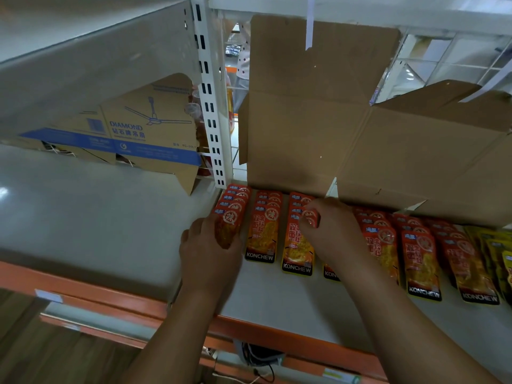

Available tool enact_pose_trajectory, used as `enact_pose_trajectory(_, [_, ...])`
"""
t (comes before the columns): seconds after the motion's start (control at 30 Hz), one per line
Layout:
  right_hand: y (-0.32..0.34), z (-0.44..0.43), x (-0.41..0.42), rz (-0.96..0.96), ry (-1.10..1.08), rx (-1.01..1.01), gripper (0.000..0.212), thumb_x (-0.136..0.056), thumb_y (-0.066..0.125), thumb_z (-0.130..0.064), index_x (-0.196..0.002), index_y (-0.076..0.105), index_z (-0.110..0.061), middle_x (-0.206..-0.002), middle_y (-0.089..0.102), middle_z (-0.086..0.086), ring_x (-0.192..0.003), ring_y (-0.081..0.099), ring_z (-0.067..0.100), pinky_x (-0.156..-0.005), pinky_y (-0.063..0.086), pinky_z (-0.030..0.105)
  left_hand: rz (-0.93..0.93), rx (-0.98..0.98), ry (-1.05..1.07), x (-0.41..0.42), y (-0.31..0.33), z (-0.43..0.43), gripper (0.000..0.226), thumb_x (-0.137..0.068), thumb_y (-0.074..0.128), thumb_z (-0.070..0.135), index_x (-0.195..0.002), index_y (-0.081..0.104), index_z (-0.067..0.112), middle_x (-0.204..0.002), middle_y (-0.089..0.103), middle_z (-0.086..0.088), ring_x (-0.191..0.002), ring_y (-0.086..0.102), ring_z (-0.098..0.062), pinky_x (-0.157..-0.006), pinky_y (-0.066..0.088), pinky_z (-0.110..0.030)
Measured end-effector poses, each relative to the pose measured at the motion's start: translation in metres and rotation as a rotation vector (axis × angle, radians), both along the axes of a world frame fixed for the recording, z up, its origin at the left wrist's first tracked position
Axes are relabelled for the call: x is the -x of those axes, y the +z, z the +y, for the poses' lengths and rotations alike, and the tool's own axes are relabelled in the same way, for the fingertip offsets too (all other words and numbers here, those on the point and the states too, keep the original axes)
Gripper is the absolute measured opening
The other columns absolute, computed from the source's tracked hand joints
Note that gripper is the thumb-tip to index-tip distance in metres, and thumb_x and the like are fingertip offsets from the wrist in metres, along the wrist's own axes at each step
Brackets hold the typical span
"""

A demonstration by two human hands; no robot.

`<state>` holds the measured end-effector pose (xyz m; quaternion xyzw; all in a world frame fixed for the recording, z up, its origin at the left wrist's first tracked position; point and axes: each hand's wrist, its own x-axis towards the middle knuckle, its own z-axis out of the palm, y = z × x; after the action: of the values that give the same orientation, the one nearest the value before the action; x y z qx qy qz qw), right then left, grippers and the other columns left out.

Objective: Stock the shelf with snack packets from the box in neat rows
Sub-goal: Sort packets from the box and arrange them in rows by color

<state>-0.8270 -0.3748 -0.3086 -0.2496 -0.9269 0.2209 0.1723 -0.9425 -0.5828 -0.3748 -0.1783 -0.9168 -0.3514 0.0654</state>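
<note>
At far left a brown cardboard fan carton with a blue band sits in the neighbouring bay. My left hand has its grip curled round the front red-orange snack packet of the leftmost row on the white shelf with the orange front edge. Just right, my right hand closes its grip on a packet top in the third row, though I can't quite tell which packet. Behind the rows stands the open brown cardboard box. Further red-orange rows run right to the yellow packets.
</note>
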Motion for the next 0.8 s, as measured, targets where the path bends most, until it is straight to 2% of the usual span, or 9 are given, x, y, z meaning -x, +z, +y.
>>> enact_pose_trajectory(0.1, [0.004,-0.005,0.000,0.013,0.029,0.014,0.023,-0.086,0.061,-0.030,-0.068,0.047,-0.026,-0.065,0.051,-0.004,-0.061,0.051,0.012,-0.060,0.050,0.042,0.038,0.023,0.010,-0.002,0.005,0.000,0.066,-0.083,0.053,0.069,-0.134,0.056,0.027,-0.127,0.061,0.002,-0.113,0.058,-0.022,-0.100,0.047,-0.043])
enact_pose_trajectory(0.13, [0.005,-0.007,-0.001,0.020,0.039,0.026,0.021,-0.086,0.062,-0.028,-0.068,0.050,-0.026,-0.065,0.053,-0.004,-0.061,0.053,0.012,-0.061,0.051,0.042,0.054,0.038,0.011,-0.003,0.007,-0.001,0.065,-0.084,0.053,0.069,-0.135,0.054,0.028,-0.129,0.060,0.002,-0.114,0.056,-0.023,-0.099,0.048,-0.046])
enact_pose_trajectory(0.2, [0.010,-0.010,-0.003,0.029,0.057,0.036,0.009,-0.087,0.064,-0.029,-0.083,0.066,-0.021,-0.081,0.064,-0.002,-0.075,0.060,0.015,-0.070,0.054,0.040,0.083,0.046,0.011,-0.009,0.014,-0.003,0.065,-0.084,0.052,0.068,-0.135,0.054,0.027,-0.131,0.059,0.001,-0.116,0.055,-0.025,-0.098,0.049,-0.048])
enact_pose_trajectory(0.33, [0.028,-0.016,-0.011,0.068,0.126,0.041,0.022,-0.088,0.067,-0.033,-0.105,0.071,-0.019,-0.102,0.065,-0.001,-0.093,0.059,0.017,-0.082,0.053,0.038,0.145,0.043,0.006,-0.033,0.035,-0.007,0.063,-0.085,0.053,0.062,-0.135,0.056,0.024,-0.128,0.060,-0.002,-0.112,0.056,-0.027,-0.094,0.049,-0.049])
enact_pose_trajectory(0.43, [0.052,-0.023,-0.019,0.089,0.201,0.021,0.027,-0.089,0.066,-0.038,-0.111,0.069,-0.022,-0.102,0.062,-0.001,-0.094,0.057,0.018,-0.081,0.051,0.035,0.193,0.037,-0.010,-0.055,0.062,-0.010,0.060,-0.086,0.059,0.056,-0.137,0.056,0.025,-0.128,0.060,0.000,-0.114,0.055,-0.024,-0.096,0.049,-0.046])
enact_pose_trajectory(0.5, [0.074,-0.030,-0.026,0.138,0.257,0.011,0.026,-0.088,0.066,-0.038,-0.110,0.068,-0.024,-0.098,0.059,-0.004,-0.093,0.056,0.017,-0.073,0.046,0.027,0.257,0.033,-0.010,-0.071,0.089,-0.013,0.059,-0.087,0.058,0.054,-0.138,0.056,0.025,-0.130,0.059,0.000,-0.117,0.055,-0.024,-0.099,0.047,-0.047])
enact_pose_trajectory(0.57, [0.104,-0.037,-0.032,0.190,0.322,-0.014,0.027,-0.088,0.067,-0.037,-0.112,0.067,-0.024,-0.101,0.058,-0.006,-0.095,0.055,0.016,-0.073,0.043,0.021,0.352,0.008,0.008,-0.088,0.126,-0.018,0.056,-0.088,0.059,0.051,-0.138,0.058,0.025,-0.134,0.058,0.001,-0.121,0.053,-0.024,-0.101,0.046,-0.049])
enact_pose_trajectory(0.7, [0.177,-0.055,-0.042,0.338,0.421,-0.076,0.035,-0.090,0.068,-0.036,-0.123,0.066,-0.023,-0.116,0.061,-0.005,-0.109,0.056,0.016,-0.093,0.050,0.037,0.717,-0.101,0.021,-0.118,0.210,-0.040,0.037,-0.087,0.066,0.031,-0.121,0.068,0.016,-0.123,0.064,0.000,-0.112,0.058,-0.028,-0.096,0.048,-0.049])
enact_pose_trajectory(0.8, [0.227,-0.073,-0.044,0.451,0.477,-0.094,0.034,-0.090,0.068,-0.035,-0.121,0.067,-0.021,-0.116,0.062,-0.005,-0.109,0.058,0.017,-0.090,0.049,0.033,0.942,-0.147,0.032,-0.133,0.274,-0.068,0.028,-0.088,0.063,0.024,-0.111,0.072,0.011,-0.112,0.068,-0.002,-0.104,0.061,-0.028,-0.095,0.047,-0.046])
